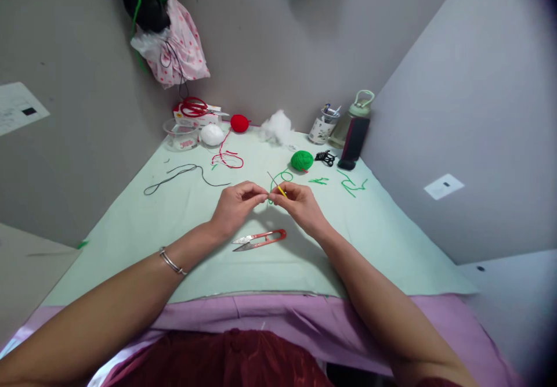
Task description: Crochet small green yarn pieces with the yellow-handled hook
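Head view, looking down at a pale green surface [130, 224] set in a grey-walled corner.

Both hands meet above the centre of the surface. Left hand [237, 204]: fingers pinched together at the tips, clamped on a strand of green yarn [274, 187] right where it meets the hook. Bracelet [172, 261] on the left wrist. Right hand [300, 204]: thumb & forefinger closed on a crochet hook [277, 184] w/ a yellow grip.

The hook's long axis runs diagonally: thin metal tip points up-left, away from the person; the yellow end runs down-right into the right fingers. It is held in the air between the two hands, tilted, not touching the surface. The green strand loops from the fingertips back toward a green yarn ball [301, 159], which sits near, just beyond the right hand.

Just in front of the hands, nearer the person: red-handled thread snips [260, 239] lying flat, blades pointing left.

Farther back: loose red yarn [226, 158] trailing from a red yarn ball [239, 122]; a white ball [212, 134]; a clear bowl [180, 134]; red scissors [195, 107] on a box; white stuffing [276, 126]; a pen cup [322, 126]; a water bottle [357, 117]. A dark cord [183, 173] lies at left; green yarn scraps [350, 185] at right.

Hanging on the wall: a pink dotted bag [180, 50].
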`<state>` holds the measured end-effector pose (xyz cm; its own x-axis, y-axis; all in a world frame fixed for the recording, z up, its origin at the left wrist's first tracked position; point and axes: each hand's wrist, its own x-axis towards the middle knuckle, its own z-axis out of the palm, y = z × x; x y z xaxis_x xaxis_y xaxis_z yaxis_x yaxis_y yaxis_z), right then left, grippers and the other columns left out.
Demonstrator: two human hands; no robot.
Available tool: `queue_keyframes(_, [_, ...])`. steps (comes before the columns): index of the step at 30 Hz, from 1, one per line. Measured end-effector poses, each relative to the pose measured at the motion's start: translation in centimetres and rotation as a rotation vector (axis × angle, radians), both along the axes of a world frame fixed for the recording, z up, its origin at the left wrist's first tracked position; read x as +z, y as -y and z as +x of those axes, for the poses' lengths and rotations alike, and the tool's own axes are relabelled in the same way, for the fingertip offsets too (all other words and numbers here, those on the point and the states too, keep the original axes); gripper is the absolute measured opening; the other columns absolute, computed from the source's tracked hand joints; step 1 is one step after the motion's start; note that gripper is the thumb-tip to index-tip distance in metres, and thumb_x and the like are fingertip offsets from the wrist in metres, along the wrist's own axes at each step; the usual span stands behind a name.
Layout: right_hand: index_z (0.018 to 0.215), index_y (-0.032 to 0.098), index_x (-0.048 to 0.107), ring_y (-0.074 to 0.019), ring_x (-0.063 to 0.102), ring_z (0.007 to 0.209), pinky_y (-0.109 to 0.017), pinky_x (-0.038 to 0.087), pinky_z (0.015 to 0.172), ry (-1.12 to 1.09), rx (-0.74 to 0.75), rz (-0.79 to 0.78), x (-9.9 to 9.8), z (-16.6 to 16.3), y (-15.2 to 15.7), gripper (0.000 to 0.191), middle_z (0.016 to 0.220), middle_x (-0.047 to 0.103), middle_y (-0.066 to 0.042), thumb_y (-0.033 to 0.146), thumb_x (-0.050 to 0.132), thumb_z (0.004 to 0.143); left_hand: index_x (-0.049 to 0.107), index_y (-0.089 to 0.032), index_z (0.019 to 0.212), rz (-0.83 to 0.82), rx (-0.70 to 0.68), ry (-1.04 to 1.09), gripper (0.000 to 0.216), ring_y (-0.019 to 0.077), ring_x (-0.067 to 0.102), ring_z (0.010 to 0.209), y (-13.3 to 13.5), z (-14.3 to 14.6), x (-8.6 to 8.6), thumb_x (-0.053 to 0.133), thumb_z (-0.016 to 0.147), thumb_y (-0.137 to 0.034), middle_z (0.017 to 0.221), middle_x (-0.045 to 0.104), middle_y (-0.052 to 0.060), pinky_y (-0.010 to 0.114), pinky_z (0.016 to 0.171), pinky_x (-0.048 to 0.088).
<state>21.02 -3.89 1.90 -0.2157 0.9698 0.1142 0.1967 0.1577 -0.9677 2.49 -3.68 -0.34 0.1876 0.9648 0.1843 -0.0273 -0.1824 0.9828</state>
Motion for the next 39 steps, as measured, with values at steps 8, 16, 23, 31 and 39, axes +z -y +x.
queue_keyframes(8, [0.07, 0.019, 0.063, -0.007, 0.029, 0.051, -0.027, 0.02, 0.05, -0.077, 0.063, -0.112, 0.0, 0.6, -0.4, 0.044, 0.058, 0.044, 0.007, 0.059, 0.078, 0.078, 0.072, -0.02, 0.082, -0.146, -0.142, 0.026, 0.021, 0.0192, 0.066, 0.083, -0.2, -0.1, 0.5, 0.079, 0.079, -0.039, 0.081, 0.069, 0.001, 0.034, 0.084, 0.048])
queue_keyframes(16, [0.085, 0.019, 0.063, -0.0038, 0.024, 0.048, -0.025, 0.014, 0.048, -0.154, 0.127, -0.198, 0.3, 0.9, -0.4, 0.045, 0.067, 0.052, 0.006, 0.064, 0.069, 0.086, 0.072, -0.02, 0.084, -0.243, -0.193, 0.127, 0.026, 0.0177, 0.063, 0.083, -0.4, -0.2, 0.5, 0.081, 0.078, -0.043, 0.082, 0.066, 0.0, 0.037, 0.092, 0.048])
queue_keyframes(23, [0.073, 0.018, 0.062, -0.0033, 0.028, 0.048, -0.025, 0.014, 0.048, -0.165, 0.143, -0.209, 0.3, 0.9, -0.4, 0.041, 0.065, 0.054, 0.005, 0.054, 0.083, 0.076, 0.071, -0.02, 0.081, -0.274, -0.204, 0.174, 0.027, 0.0169, 0.062, 0.083, -0.3, -0.3, 0.8, 0.084, 0.076, -0.043, 0.083, 0.065, 0.0, 0.036, 0.093, 0.048])
queue_keyframes(31, [0.075, 0.018, 0.064, -0.0036, 0.025, 0.048, -0.027, 0.012, 0.048, -0.213, 0.042, -0.19, 0.1, 1.2, -0.9, 0.042, 0.063, 0.053, 0.006, 0.053, 0.087, 0.071, 0.072, -0.02, 0.079, -0.332, -0.299, 0.163, 0.027, 0.0178, 0.063, 0.082, -0.1, -0.1, 0.8, 0.086, 0.073, -0.043, 0.081, 0.064, 0.001, 0.036, 0.09, 0.048])
queue_keyframes(39, [0.075, 0.018, 0.073, -0.0123, 0.052, 0.066, -0.027, 0.042, 0.062, -0.282, -0.119, -0.113, 0.3, 1.9, -1.3, 0.052, 0.073, 0.063, -0.002, 0.07, 0.067, 0.085, 0.071, -0.021, 0.079, -0.312, -0.194, 0.182, 0.025, 0.018, 0.061, 0.084, -0.1, -0.1, 0.9, 0.085, 0.074, -0.041, 0.081, 0.065, 0.0, 0.037, 0.092, 0.047])
